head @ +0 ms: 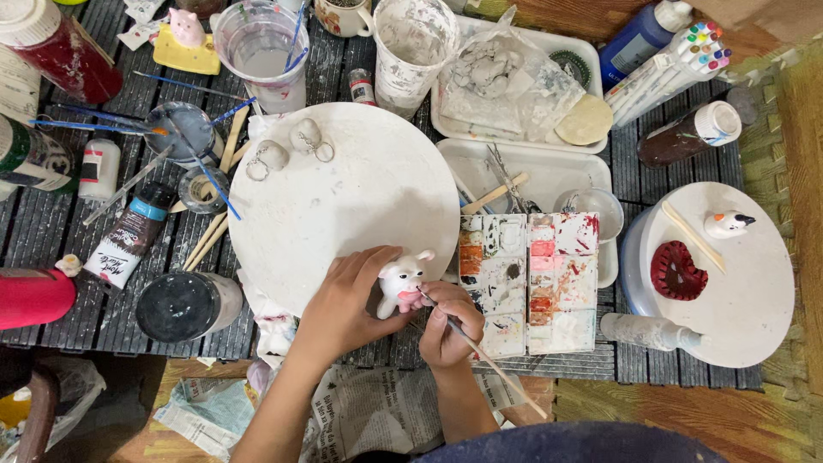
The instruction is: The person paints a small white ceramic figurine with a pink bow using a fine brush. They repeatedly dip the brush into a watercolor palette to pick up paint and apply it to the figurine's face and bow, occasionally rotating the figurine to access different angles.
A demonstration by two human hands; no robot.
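A hobby craft workspace for painting small clay figures. A dark slatted table (51, 231) is crowded with paint tubes (129, 238), brushes in a water cup (261, 56), a stained paint palette (527, 283) near its front edge, round white work boards (343, 197), marker pens (669, 69) and spread newspaper (377, 411).

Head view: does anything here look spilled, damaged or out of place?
Nothing is spilled or broken. The left hand holds a small white figurine while the right hand touches it with a thin brush. The paint palette is heavily smeared, and brushes lie crossed over jars.
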